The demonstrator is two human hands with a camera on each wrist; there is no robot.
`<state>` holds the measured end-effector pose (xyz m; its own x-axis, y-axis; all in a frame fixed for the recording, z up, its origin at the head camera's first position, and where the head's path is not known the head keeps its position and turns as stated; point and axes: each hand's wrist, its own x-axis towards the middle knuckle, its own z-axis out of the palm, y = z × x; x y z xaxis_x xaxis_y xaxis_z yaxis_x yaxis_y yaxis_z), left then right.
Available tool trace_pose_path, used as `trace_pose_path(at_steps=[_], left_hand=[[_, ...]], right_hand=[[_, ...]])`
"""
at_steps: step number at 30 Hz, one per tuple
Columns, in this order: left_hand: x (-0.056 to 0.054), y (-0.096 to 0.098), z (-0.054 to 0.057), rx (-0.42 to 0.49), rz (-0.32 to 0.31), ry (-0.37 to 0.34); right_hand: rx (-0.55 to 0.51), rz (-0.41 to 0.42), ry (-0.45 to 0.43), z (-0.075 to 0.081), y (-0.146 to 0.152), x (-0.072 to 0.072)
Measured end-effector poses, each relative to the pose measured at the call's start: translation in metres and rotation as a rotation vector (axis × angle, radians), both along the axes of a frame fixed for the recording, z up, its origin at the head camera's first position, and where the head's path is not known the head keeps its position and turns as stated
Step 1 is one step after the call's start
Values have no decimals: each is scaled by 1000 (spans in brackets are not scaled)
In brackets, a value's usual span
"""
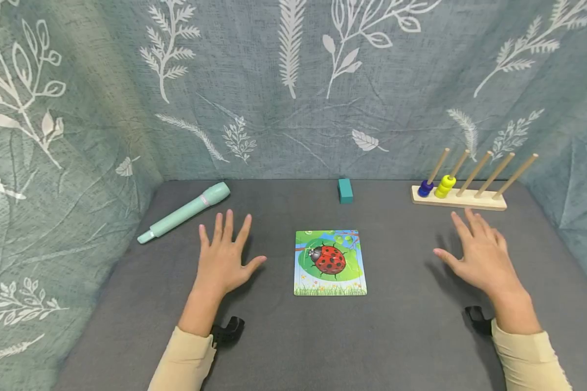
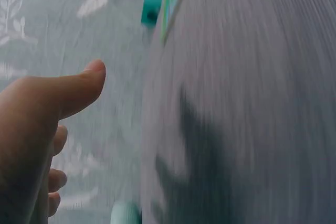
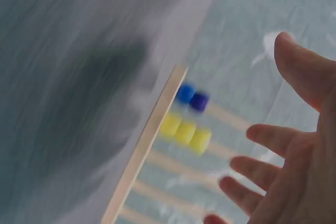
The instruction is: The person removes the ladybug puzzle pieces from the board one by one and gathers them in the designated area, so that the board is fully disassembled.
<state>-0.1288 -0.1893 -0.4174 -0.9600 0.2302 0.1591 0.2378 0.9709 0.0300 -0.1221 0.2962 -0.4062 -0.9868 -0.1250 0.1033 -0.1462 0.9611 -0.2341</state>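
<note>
My left hand (image 1: 223, 264) hovers over the table with fingers spread, holding nothing. Beyond its fingertips lies a pale green tube-shaped thing (image 1: 183, 214), thicker at one end. My right hand (image 1: 480, 254) is also spread above the table, its fingertips just in front of a wooden peg stand (image 1: 459, 199). Blue beads (image 1: 425, 188) sit on the first peg and yellow beads (image 1: 445, 186) on the second; the other pegs are bare. Between the hands lies a square ladybug picture puzzle (image 1: 330, 263). The right wrist view shows the stand (image 3: 144, 145) beside the fingers.
A small teal block (image 1: 345, 191) stands at the table's back edge, behind the puzzle. A grey-green curtain (image 1: 254, 87) with white leaf prints hangs along the back and sides of the dark grey table (image 1: 372, 342). Black wrist mounts sit under both wrists.
</note>
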Motion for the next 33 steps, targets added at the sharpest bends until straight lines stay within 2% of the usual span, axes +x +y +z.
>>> trace_pose_path(at_steps=[6,11,15,19,25,29,33], left_hand=[[-12,50,-5,0,-151,-48],[-19,92,-7,29,-290,-128],[-25,116,-11,82,-348,-201],[-30,133,-19,182,-372,-239],[-31,142,-36,330,-370,-209],[-32,141,-44,367,-354,-173],[-34,140,-46,386,-349,-161]], right_hand=[[-93,162,-35,-2,-45,-16],[-192,271,-99,-8,-82,-30],[-278,348,-136,-14,-110,-42],[-331,398,-190,-22,-129,-52],[-353,447,-255,-31,-139,-60],[-337,468,-246,-31,-138,-62],[-289,477,-253,-28,-139,-63]])
